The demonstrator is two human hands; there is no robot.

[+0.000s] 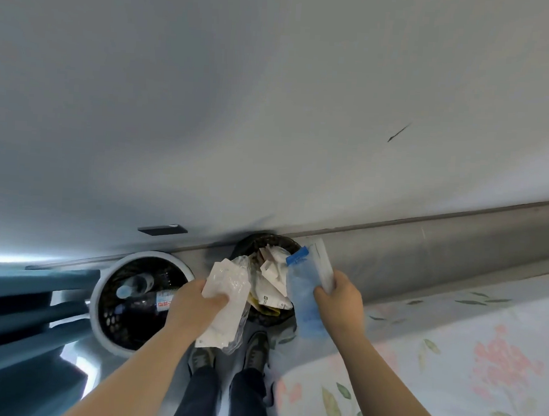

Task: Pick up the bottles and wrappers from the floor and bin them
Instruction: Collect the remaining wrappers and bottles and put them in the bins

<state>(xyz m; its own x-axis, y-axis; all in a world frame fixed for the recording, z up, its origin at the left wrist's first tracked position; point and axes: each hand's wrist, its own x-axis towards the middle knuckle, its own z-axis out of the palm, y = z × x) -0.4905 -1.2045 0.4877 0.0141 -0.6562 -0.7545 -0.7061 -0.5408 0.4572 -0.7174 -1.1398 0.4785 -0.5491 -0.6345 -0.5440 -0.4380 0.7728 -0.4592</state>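
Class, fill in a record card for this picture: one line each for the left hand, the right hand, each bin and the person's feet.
left hand: grips white wrappers, above the bins
right hand: grips a blue wrapper with a white strip, near the dark bin
white-rimmed basket: holds bottles
dark bin: holds discarded wrappers, stands against the wall
shoes: just before the dark bin

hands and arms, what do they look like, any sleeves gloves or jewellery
Both are bare. The left hand and right hand wear no gloves, and no ring, watch or band shows at either wrist. The left forearm and right forearm carry no sleeve right down to the bottom edge of the picture. No markings show on them.
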